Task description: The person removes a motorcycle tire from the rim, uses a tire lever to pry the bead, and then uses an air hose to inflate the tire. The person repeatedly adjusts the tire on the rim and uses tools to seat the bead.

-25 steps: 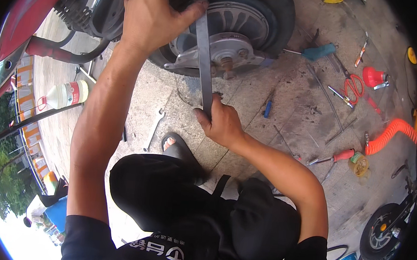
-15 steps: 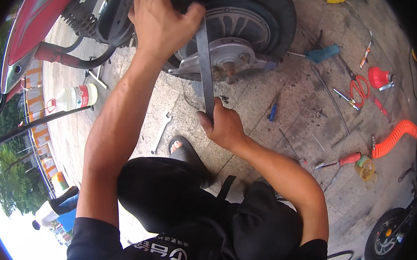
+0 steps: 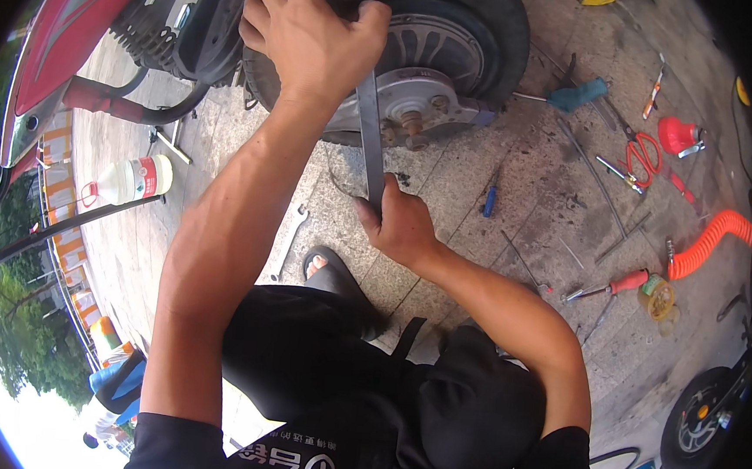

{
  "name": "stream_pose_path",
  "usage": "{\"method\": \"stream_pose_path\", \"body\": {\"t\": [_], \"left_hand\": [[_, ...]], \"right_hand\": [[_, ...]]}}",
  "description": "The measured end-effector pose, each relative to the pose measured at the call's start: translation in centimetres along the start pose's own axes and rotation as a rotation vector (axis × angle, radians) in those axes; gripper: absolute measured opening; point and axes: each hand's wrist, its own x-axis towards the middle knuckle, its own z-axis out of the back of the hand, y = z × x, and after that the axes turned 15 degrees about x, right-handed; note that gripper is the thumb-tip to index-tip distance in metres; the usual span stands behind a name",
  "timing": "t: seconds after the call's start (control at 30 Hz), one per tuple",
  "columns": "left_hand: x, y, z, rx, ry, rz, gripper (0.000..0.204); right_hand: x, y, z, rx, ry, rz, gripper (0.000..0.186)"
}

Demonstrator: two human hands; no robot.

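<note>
My right hand [image 3: 401,225] is closed round the lower end of a flat grey metal tire lever [image 3: 370,138]. The lever stands nearly upright in front of a scooter wheel's hub [image 3: 411,102], and its upper end is hidden by my left hand. Up at the black tire [image 3: 495,34], my left hand [image 3: 315,39] grips the tread with bent fingers, its thumb held apart near the rim. The tire's top runs out of view. A bolt with a nut [image 3: 414,128] sticks out of the hub's center.
A wrench [image 3: 289,243] lies near my foot. On the paving at right are a blue screwdriver [image 3: 490,201], red scissors [image 3: 643,157], an orange coiled hose [image 3: 711,245] and several more tools. A plastic jug [image 3: 136,180] stands at left beside the red scooter body [image 3: 85,31].
My left hand has slid to the right along the tire and now covers the lever's upper end. My right hand keeps its hold on the lever and has hardly moved.
</note>
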Motion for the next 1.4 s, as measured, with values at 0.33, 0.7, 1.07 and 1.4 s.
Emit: {"method": "stream_pose_path", "body": {"t": [0.33,0.7,1.07,1.4], "left_hand": [[-0.6,1.9,-0.2,-0.112,-0.004,-0.089,0.074],[-0.4,0.9,-0.4,-0.025,-0.034,-0.043,0.077],[-0.6,0.6,-0.1,-0.081,-0.014,-0.012,0.075],[-1.9,1.5,1.0,-0.22,-0.159,-0.287,0.052]], "right_hand": [[-0.1,-0.4,-0.2,0.016,0.003,-0.029,0.046],[0.1,-0.3,-0.1,0.024,-0.007,-0.013,0.046],[0.0,-0.4,-0.2,0.017,-0.011,-0.035,0.043],[0.0,-0.6,-0.3,-0.005,-0.032,0.011,0.045]]}}
